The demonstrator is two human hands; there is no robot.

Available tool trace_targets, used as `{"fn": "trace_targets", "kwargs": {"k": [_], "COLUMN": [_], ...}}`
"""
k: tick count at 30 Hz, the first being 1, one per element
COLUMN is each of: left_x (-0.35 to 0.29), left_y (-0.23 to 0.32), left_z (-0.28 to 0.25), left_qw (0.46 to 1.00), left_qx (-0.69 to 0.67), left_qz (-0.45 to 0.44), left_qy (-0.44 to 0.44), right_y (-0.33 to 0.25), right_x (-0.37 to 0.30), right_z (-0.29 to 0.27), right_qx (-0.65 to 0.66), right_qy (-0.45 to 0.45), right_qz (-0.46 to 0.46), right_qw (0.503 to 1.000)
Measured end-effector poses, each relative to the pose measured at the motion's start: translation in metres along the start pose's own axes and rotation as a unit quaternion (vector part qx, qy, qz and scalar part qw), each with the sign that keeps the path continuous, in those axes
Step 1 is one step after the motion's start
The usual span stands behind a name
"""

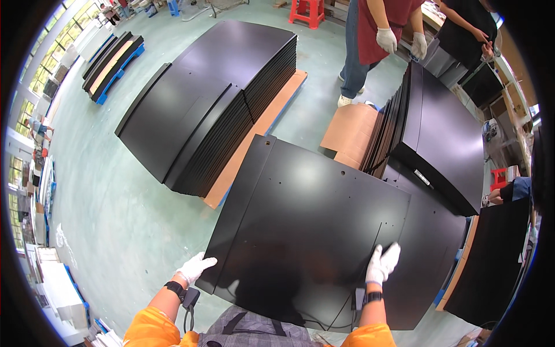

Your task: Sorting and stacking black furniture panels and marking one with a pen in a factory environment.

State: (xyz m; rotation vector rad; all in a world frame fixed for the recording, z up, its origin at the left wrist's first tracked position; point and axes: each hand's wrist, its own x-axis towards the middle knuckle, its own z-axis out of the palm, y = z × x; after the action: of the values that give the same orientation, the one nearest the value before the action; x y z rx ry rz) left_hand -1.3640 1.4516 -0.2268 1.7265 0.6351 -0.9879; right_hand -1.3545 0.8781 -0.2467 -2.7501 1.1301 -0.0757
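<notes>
Forearms [165, 302] reached out, my left hand [196, 268] at one black panel's left edge [208, 267], whether clamped I couldn't tell, my right hand [382, 266] atop, thumb [377, 253] apart, two co-worker's gloves [386, 40] far.

Panel [312, 231] nearest; beyond it, left stack [215, 92] on cardboard [274, 110], right stack [442, 127] opposite.

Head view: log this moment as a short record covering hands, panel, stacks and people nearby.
Left hand: white-gloved, at the drilled black panel's near left corner; grip unclear
Right hand: white-gloved, toward the panel's right side; grip unclear
Panel: broad face up, small holes
Left stack: black panels above brown cardboard
Right stack: black panels
Co-worker: maroon apron, beside right stack
Stool: red, far side
</notes>
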Motion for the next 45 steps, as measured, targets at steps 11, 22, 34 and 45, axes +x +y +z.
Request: {"fn": "trace_targets", "kwargs": {"k": [11,22,34,45], "left_x": [-0.046,-0.006,-0.032,-0.022], "left_y": [0.078,0.042,0.069,0.074], "left_z": [0.024,0.015,0.002,-0.129], "left_qw": [0.998,0.998,0.981,0.979], "left_qx": [0.045,0.010,0.024,-0.023], "left_qz": [-0.033,-0.021,0.002,0.058], "left_qy": [-0.002,0.054,0.192,0.192], "right_y": [0.090,0.097,0.038,-0.164], "right_x": [-0.054,-0.018,-0.032,-0.065], "right_z": [-0.018,-0.018,-0.061,-0.227], "right_qx": [0.274,0.358,0.444,0.525], "right_qy": [-0.098,-0.213,-0.119,-0.272], "right_qz": [0.195,0.271,0.250,0.072], "right_qw": [0.937,0.868,0.852,0.803]}}
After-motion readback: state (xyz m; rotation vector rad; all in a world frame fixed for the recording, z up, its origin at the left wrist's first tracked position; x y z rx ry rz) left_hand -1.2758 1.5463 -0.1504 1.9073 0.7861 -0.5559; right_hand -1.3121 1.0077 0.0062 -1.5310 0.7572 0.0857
